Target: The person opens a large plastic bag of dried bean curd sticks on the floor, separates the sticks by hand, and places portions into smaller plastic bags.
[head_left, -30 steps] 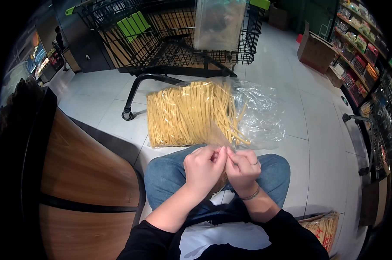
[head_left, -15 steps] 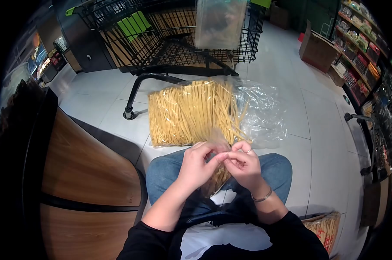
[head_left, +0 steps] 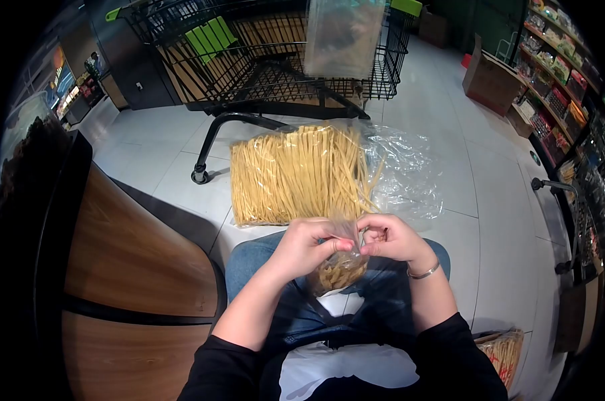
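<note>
From small bag [head_left: 340,273]: big stick bag [head_left: 289,177] blocks eleven o'clock, shopping cart [head_left: 265,105] beyond; loose plastic [head_left: 404,170] at one; wooden counter [head_left: 142,247] at nine; passage over floor [head_left: 461,190] at two.

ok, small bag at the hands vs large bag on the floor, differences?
The small bag is pinched near its top by the left hand and right hand; the large bag lies on the floor. The small bag holds short, brownish pieces; the large bag, long yellow strips. Both are see-through plastic.
</note>
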Available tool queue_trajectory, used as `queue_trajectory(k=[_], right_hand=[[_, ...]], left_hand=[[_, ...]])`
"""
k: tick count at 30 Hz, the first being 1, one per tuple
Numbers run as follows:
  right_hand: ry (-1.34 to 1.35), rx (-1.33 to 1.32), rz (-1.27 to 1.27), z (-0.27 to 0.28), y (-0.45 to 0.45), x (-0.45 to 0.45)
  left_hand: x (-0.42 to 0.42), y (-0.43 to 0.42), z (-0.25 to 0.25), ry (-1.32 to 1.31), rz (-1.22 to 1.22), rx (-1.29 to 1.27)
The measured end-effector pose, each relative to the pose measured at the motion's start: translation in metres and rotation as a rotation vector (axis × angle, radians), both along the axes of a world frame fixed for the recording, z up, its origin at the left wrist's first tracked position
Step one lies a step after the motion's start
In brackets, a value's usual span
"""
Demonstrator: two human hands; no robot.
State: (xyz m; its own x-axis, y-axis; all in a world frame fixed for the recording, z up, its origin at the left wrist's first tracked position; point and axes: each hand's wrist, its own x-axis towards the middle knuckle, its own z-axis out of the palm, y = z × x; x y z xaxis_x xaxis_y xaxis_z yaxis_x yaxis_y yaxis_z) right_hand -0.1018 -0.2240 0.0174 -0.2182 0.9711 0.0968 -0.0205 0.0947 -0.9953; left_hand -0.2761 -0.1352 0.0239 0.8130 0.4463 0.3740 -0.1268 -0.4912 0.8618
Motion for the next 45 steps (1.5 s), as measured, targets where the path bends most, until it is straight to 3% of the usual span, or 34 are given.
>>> queue_trajectory(k=[2,4,8,11,13,19,23,26,28,32,34,35,38,41,45], right_hand=[[0.075,0.0,-0.025,-0.004,0.0,-0.003],[0.207,-0.048,0.025,-0.011,0.003,-0.008],[0.223,0.057,-0.024,-0.032,0.008,-0.014],[0.216,0.134,-0.236,-0.038,0.007,-0.018],[0.207,0.064,-0.295,-0.038,0.007,-0.019],[0.364,0.105,-0.359,-0.035,0.008,-0.032],[0.271,0.181,-0.409,-0.036,0.005,-0.031],[0.504,-0.033,-0.338,-0.026,0.002,-0.023],[0.702,-0.262,0.032,-0.024,0.001,-0.011],[0.675,-0.126,-0.12,-0.031,0.0,-0.018],[0.454,0.06,-0.495,-0.038,0.002,-0.021],[0.454,0.059,-0.493,-0.04,0.003,-0.025],[-0.323,0.549,-0.939,-0.031,0.006,-0.039],[-0.439,0.597,-1.097,-0.026,0.007,-0.05],[-0.619,0.734,-1.032,-0.021,0.002,-0.066]], left_hand=[[0.0,-0.001,0.003,0.006,0.015,0.006],[0.0,-0.001,0.003,-0.117,0.063,0.232],[0.0,-0.005,-0.003,-0.122,0.176,0.23],[-0.001,-0.009,-0.005,0.073,0.401,0.259],[0.001,-0.009,-0.011,-0.002,0.458,0.116],[0.003,-0.007,-0.02,-0.01,0.463,0.033],[-0.001,-0.01,-0.016,0.006,0.486,0.03],[-0.008,-0.005,-0.015,-0.027,0.374,0.017],[-0.009,0.002,-0.017,-0.025,0.18,-0.014],[-0.011,-0.002,-0.014,0.091,0.249,-0.018],[-0.007,-0.006,-0.022,-0.036,0.391,0.065],[-0.005,-0.009,-0.023,-0.036,0.393,0.064],[0.001,-0.018,-0.026,-0.145,0.552,0.177],[0.004,-0.024,-0.025,-0.167,0.615,0.215],[0.009,-0.031,-0.028,-0.166,0.696,0.164]])
